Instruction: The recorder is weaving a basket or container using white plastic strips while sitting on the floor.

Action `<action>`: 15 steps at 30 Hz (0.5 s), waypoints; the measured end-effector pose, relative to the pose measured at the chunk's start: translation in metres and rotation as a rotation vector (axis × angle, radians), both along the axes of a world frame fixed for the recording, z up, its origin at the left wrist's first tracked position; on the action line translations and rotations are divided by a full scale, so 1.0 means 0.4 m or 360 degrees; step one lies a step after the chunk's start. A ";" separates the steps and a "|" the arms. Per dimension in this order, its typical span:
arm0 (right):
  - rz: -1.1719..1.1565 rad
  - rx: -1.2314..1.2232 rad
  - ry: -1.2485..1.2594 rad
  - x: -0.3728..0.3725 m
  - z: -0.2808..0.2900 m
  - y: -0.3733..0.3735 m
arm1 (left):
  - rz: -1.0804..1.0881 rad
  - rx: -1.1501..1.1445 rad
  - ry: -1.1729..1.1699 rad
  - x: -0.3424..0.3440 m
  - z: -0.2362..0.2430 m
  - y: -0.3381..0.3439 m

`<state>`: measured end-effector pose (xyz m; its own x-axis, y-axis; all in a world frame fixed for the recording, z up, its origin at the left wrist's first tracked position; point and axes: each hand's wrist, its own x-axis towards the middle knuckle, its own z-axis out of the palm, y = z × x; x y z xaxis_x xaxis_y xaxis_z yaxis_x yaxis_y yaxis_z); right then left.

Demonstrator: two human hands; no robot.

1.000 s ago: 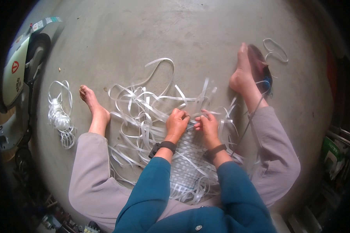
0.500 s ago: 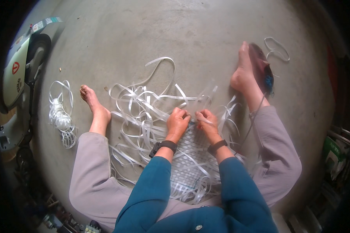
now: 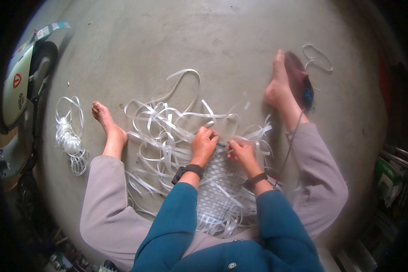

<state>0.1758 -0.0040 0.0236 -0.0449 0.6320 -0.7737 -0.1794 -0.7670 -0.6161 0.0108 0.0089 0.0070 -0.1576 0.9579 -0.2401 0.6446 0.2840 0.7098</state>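
Note:
My left hand (image 3: pixel 204 146) pinches white plastic strip at the top edge of a woven mat (image 3: pixel 217 199) lying between my legs. Just to its right, my right hand (image 3: pixel 241 154) has curled fingers at a white strip, which is blurred above it. The mat has a checked weave, with many long strip ends around its edges. A loose tangle of white strips (image 3: pixel 167 130) spreads over the floor to the left of the mat.
My bare feet and grey-trousered legs flank the work. A coil of white strip (image 3: pixel 70 140) lies at left, near a pale scooter (image 3: pixel 14 97). A dark sandal (image 3: pixel 303 81) and thin loop (image 3: pixel 319 61) lie beside my right foot. Assorted items line the right edge.
My right hand rose toward my left at half a second ago and has since moved down slightly. The upright strips between the hands shift and blur. My left hand barely moves.

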 end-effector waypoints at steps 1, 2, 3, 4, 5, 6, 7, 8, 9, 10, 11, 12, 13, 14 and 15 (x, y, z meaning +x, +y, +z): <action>0.0097 0.0171 -0.0173 0.003 -0.012 -0.011 | -0.0015 -0.0001 0.0005 0.004 0.001 0.002; 0.0195 0.0340 -0.0348 0.003 -0.025 -0.023 | -0.0030 -0.0003 0.0009 0.009 0.002 0.004; 0.0144 0.0484 -0.0397 -0.002 -0.046 -0.042 | -0.0034 0.0000 0.0003 0.014 0.002 0.007; 0.0144 0.0484 -0.0397 -0.005 -0.056 -0.052 | -0.0032 -0.0009 0.0016 0.014 0.003 0.007; 0.0288 0.1030 -0.0747 -0.006 -0.066 -0.061 | -0.0031 -0.0018 0.0027 0.016 0.003 0.007; 0.0434 0.1577 -0.1087 -0.015 -0.057 -0.062 | -0.0027 -0.0019 0.0032 0.010 0.002 0.006; 0.0604 0.1622 -0.1241 -0.022 -0.046 -0.069 | -0.0027 -0.0020 0.0047 0.005 0.000 0.005; 0.0605 0.1623 -0.1236 -0.026 -0.035 -0.070 | -0.0027 -0.0021 0.0061 0.001 -0.001 0.004; 0.0780 0.1665 -0.1337 -0.025 -0.025 -0.070 | -0.0027 -0.0021 0.0060 0.002 -0.001 0.005; 0.0958 0.1703 -0.1436 -0.026 -0.016 -0.068 | -0.0016 -0.0031 0.0033 0.004 0.000 0.004; 0.1032 0.1765 -0.1470 -0.030 -0.009 -0.064 | -0.0004 -0.0042 0.0008 0.004 0.000 0.005; 0.1033 0.1765 -0.1470 -0.031 0.008 -0.054 | -0.0004 -0.0042 0.0007 0.004 -0.002 0.004; 0.1087 0.1827 -0.1498 -0.038 0.025 -0.040 | -0.0010 -0.0025 -0.0001 -0.004 -0.006 0.003; 0.1140 0.1891 -0.1522 -0.046 0.035 -0.025 | -0.0016 -0.0008 -0.0007 -0.012 -0.010 0.001; 0.1142 0.1886 -0.1528 -0.041 0.036 -0.011 | -0.0019 -0.0010 -0.0013 -0.008 -0.010 0.003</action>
<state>0.1595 -0.0083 0.0379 -0.3893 0.9066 0.1627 0.7313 0.4116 -0.5439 0.0078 0.0099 0.0029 -0.1442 0.9581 -0.2474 0.6423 0.2808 0.7132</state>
